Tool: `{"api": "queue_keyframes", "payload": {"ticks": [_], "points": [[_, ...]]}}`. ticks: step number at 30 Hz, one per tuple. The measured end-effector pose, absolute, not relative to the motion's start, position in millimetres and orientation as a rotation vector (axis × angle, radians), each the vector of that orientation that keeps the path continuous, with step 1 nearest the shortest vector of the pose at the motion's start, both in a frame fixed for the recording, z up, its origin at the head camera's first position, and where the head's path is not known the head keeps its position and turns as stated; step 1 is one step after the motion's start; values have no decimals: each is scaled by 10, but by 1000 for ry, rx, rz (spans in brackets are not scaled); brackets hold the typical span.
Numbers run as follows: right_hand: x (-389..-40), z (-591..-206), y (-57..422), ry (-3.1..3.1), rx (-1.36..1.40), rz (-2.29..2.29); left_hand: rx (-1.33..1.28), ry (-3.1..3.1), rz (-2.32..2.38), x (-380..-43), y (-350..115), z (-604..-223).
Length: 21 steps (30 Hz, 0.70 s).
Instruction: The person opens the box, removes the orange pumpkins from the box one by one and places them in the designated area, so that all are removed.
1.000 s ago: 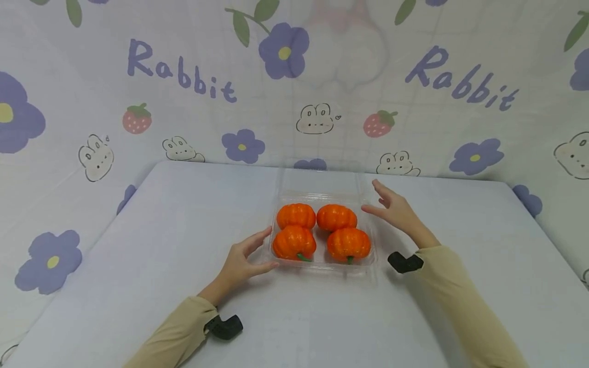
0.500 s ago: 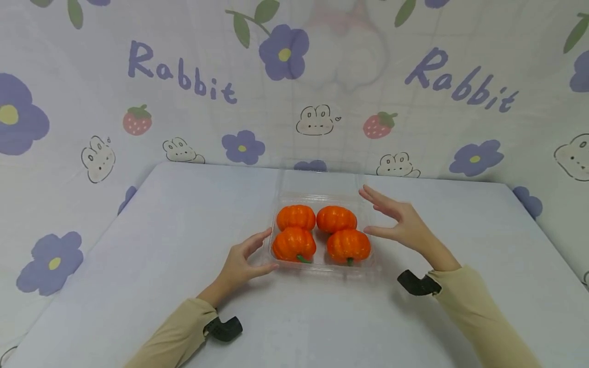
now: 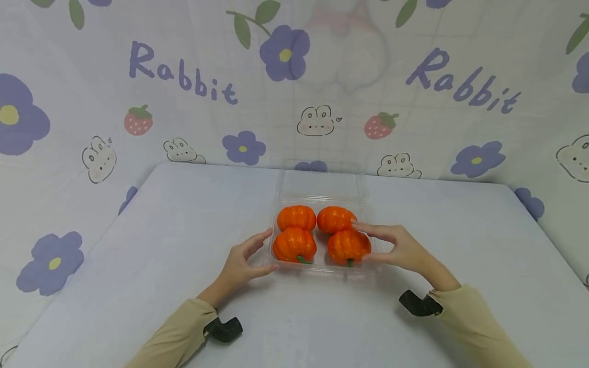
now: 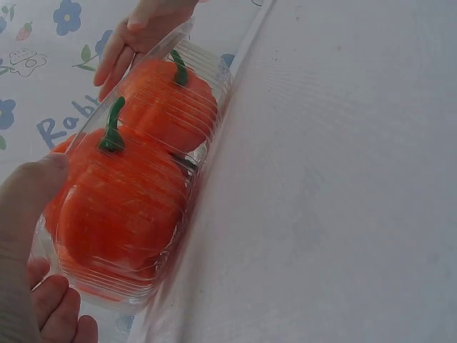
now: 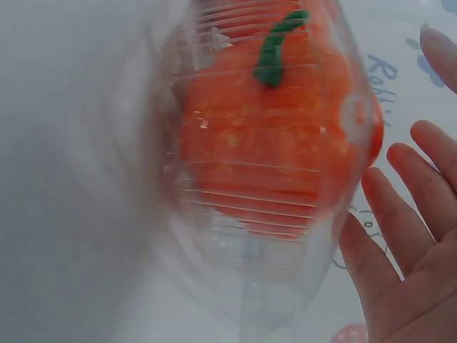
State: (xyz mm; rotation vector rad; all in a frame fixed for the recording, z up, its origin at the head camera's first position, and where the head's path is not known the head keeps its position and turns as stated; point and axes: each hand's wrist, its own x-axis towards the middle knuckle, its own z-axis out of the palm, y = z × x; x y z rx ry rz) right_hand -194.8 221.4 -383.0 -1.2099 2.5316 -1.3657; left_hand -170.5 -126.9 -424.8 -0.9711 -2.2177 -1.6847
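Observation:
Several small orange toy pumpkins [image 3: 296,219] sit in two rows inside a clear plastic clamshell container [image 3: 321,251] whose lid [image 3: 319,184] is folded back. My left hand [image 3: 238,263] holds the container's left side, thumb at the near edge and fingers farther along; the left wrist view shows the fingers bent at the wall. At the opposite side, my right hand [image 3: 405,249] has its fingers extended over the right rim, overlapping the front right pumpkin [image 3: 348,246]. In the right wrist view these fingers are spread beside the container, apart from the pumpkin with a green stem [image 5: 271,53].
The container stands on a white-covered table [image 3: 207,204]. Behind it hangs a white curtain [image 3: 193,122] printed with flowers, rabbits and strawberries. A black wrist mount [image 3: 421,303] sticks out from the right sleeve and another mount [image 3: 224,328] from the left.
My right hand has come down from beside the lid toward the near right side of the container, its fingertips now over the pumpkins. The left hand and the container have stayed put.

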Motion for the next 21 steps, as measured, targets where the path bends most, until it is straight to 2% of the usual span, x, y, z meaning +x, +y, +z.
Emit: {"api": "queue_keyframes", "payload": {"ticks": [9, 21], "points": [[-1980, -3957, 2160, 2471, -1276, -1365, -965, -2216, -1697, -1702, -1298, -4268], [-1980, -3935, 2061, 2561, -1373, -1068, -978, -2202, -1719, -1733, -1298, -4278]]}}
